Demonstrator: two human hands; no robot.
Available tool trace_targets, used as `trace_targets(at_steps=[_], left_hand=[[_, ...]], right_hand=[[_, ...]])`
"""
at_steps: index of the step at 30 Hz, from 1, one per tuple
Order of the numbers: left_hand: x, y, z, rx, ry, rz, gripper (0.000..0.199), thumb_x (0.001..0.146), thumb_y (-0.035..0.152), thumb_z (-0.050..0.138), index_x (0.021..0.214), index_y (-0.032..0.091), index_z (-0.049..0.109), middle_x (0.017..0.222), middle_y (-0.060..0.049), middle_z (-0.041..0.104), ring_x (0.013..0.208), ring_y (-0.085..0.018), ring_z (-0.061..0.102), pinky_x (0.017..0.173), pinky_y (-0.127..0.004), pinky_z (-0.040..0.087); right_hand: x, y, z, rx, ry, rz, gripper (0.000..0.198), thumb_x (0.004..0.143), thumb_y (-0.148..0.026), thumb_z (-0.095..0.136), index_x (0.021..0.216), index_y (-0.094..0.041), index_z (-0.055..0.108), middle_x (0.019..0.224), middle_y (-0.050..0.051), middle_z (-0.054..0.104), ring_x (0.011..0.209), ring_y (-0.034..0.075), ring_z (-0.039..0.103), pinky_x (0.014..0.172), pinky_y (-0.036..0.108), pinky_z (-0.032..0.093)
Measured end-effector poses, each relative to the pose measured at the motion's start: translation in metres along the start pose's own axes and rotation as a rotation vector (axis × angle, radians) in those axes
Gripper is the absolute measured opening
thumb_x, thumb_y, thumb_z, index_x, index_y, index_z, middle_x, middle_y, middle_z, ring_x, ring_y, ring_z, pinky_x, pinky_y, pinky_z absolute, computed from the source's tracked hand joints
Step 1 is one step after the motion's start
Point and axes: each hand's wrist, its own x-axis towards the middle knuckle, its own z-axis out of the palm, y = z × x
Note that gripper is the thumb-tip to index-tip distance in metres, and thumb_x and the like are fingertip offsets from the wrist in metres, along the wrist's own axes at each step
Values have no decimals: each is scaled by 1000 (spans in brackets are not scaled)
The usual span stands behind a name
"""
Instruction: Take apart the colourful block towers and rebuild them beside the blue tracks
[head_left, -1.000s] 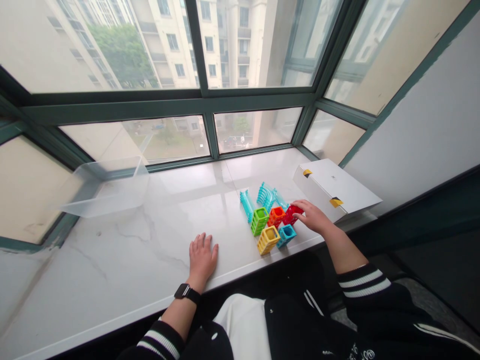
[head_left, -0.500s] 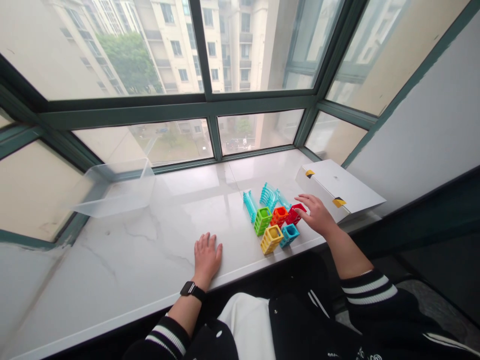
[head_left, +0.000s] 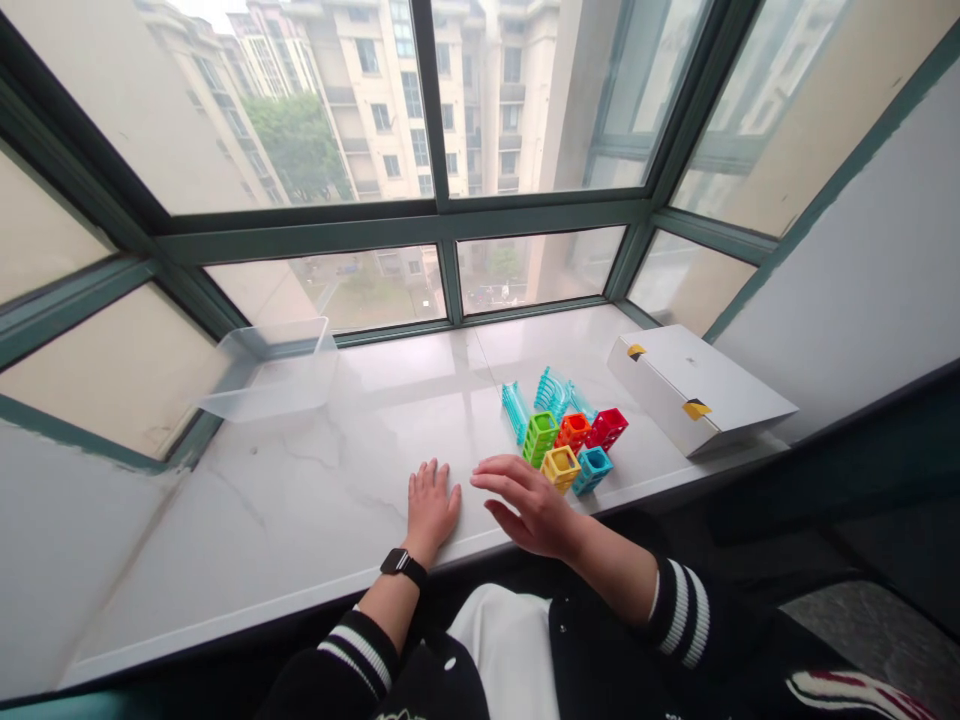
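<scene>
On the white marble-look sill, my left hand [head_left: 433,510] lies flat with its fingers spread, a black watch [head_left: 403,566] on the wrist. My right hand [head_left: 529,505] hovers near the front edge, fingers apart and holding nothing. Just beyond it stand hollow plastic block towers: yellow [head_left: 561,468], green [head_left: 540,438], orange [head_left: 574,431], red [head_left: 607,428] and blue [head_left: 592,470]. The right hand is nearest to the yellow one and overlaps its lower left; contact cannot be made out. Behind them lie translucent turquoise track pieces, one straight [head_left: 515,411] and others curved [head_left: 553,393].
A clear plastic bin [head_left: 262,400] sits at the back left by the window. At the right stands a white box [head_left: 701,385] with black-and-yellow tabs. Green window frames [head_left: 397,228] border the sill at the back, and its front edge [head_left: 247,608] runs before my body.
My right hand has moved left and toward me, from beside the red block tower to the front of the yellow one. The left hand stays flat. The view has shifted slightly.
</scene>
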Motion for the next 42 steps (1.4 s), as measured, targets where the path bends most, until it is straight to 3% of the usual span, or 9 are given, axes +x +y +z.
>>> trace_targets(at_steps=[4, 7, 11, 16, 19, 23, 27, 32, 42], left_hand=[[-5, 2, 3, 10, -3, 6, 56, 105, 36, 46, 154, 10, 56, 169, -22, 43, 158, -39, 38, 130, -61, 26], [-6, 3, 1, 7, 2, 6, 56, 104, 35, 46, 153, 10, 57, 168, -22, 43, 158, -39, 39, 129, -61, 28], [-5, 4, -3, 0, 12, 6, 54, 104, 35, 48, 151, 12, 59, 166, -21, 47, 156, -39, 41, 128, -61, 30], [-6, 2, -7, -21, 40, 108, 50, 104, 30, 48, 149, 12, 59, 164, -21, 50, 155, -38, 42, 127, -59, 31], [-9, 2, -11, -73, 60, 212, 45, 103, 25, 50, 146, 17, 61, 154, -19, 59, 145, -32, 54, 124, -52, 38], [-12, 5, -18, -128, -58, 205, 30, 107, 28, 45, 124, 23, 70, 115, -12, 75, 105, -25, 71, 96, -39, 53], [-12, 9, -23, -120, -199, 146, 32, 108, 32, 43, 91, 24, 69, 86, -6, 74, 82, -21, 70, 74, -32, 46], [-10, 11, -24, -113, -224, 128, 28, 102, 28, 51, 80, 24, 67, 85, -6, 74, 79, -20, 68, 71, -32, 40], [-8, 12, -28, -152, -213, 126, 30, 103, 30, 51, 80, 23, 68, 83, -5, 74, 76, -19, 67, 70, -32, 38]], right_hand=[[-32, 37, 63, -13, -123, 202, 55, 103, -21, 55, 158, -25, 48, 143, 17, 63, 135, 29, 60, 115, 52, 54], [-66, 68, 105, -133, -290, 364, 61, 101, -20, 55, 161, -19, 47, 157, 20, 56, 149, 33, 49, 123, 57, 45], [-96, 93, 135, -279, -444, 426, 58, 104, -29, 55, 161, -15, 49, 169, 17, 45, 159, 36, 37, 132, 59, 30], [-101, 95, 137, -301, -429, 422, 57, 106, -34, 55, 159, -16, 52, 169, 14, 46, 158, 33, 39, 133, 55, 30], [-98, 93, 135, -298, -402, 425, 57, 104, -34, 58, 158, -17, 53, 167, 14, 48, 157, 34, 42, 132, 55, 32], [-96, 91, 136, -285, -394, 434, 58, 102, -33, 59, 158, -18, 53, 166, 14, 50, 156, 34, 43, 131, 55, 33], [-96, 92, 137, -278, -392, 442, 56, 102, -31, 58, 156, -19, 56, 167, 13, 50, 157, 33, 42, 132, 54, 32], [-97, 93, 137, -260, -388, 448, 55, 101, -30, 57, 155, -19, 57, 166, 12, 51, 157, 33, 42, 132, 54, 32], [-101, 93, 127, -97, -356, 490, 55, 90, -16, 63, 145, -23, 64, 158, 13, 59, 153, 34, 48, 130, 62, 35]])
